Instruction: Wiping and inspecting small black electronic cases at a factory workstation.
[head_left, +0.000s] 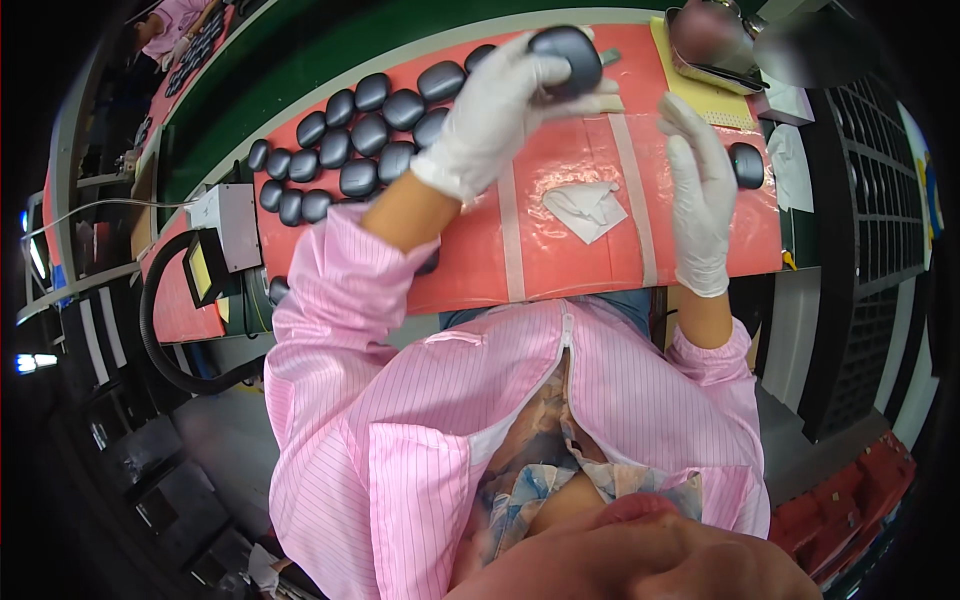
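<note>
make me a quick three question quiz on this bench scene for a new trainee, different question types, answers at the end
1. Multiple choice: what is the white-gloved left hand holding?
A) a yellow perforated sheet
B) a rounded, glossy dark grey object
C) a crumpled white tissue

2. True or false: the white-gloved right hand is closed around a dark grey object.

3. Fill in the blank: on the shiny coral-red mat, most of the similar dark grey objects lie grouped toward its ____ side, as the person sees it.

Key
1. B
2. False: the right hand is open and empty, its fingers and thumb apart.
3. left
</note>
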